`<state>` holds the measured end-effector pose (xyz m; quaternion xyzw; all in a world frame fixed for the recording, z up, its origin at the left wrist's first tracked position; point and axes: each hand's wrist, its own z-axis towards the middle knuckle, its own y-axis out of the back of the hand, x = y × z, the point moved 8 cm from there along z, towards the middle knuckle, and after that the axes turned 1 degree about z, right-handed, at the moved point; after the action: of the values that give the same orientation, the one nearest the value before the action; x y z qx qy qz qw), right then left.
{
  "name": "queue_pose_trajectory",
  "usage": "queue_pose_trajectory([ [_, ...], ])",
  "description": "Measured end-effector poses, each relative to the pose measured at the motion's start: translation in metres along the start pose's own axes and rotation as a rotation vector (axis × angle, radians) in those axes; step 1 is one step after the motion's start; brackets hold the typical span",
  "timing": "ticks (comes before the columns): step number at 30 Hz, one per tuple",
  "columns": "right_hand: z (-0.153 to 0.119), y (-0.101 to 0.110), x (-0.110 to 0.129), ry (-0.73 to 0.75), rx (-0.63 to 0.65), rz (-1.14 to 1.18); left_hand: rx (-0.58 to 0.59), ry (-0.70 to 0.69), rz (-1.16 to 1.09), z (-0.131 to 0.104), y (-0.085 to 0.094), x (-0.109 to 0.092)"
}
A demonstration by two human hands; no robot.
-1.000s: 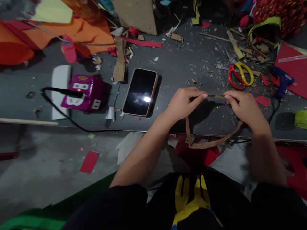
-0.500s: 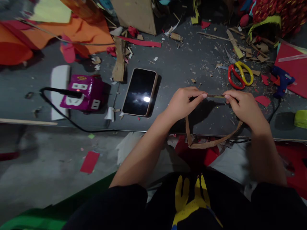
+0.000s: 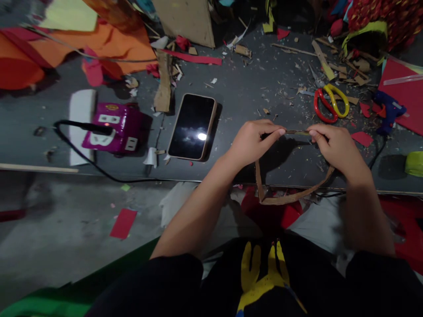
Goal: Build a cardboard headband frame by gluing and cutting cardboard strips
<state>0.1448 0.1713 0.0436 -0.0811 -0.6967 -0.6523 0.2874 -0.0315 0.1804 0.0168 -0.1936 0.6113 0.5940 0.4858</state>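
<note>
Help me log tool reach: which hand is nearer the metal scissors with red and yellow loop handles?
Right. In the picture, the right hand is just below the scissors; the left hand is farther off, below and to their left.

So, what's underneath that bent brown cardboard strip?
Below the strip show the dark grey tabletop and, past its edge, a smooth red surface. Whatever the strip, left hand and right hand directly cover cannot be seen.

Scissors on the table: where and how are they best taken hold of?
Probably by the red handle and yellow handle, coming from the person's side with the right hand, now pinching a brown strip: both loops face that way, while the blades point away.
</note>
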Motion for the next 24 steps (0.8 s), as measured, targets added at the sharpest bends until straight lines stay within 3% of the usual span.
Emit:
queue_pose_trajectory([
  [24, -0.0004, -0.0003, -0.0019, -0.018, 0.009, 0.002, -0.003, -0.023, -0.007, 0.0003, -0.0005, -0.0003],
])
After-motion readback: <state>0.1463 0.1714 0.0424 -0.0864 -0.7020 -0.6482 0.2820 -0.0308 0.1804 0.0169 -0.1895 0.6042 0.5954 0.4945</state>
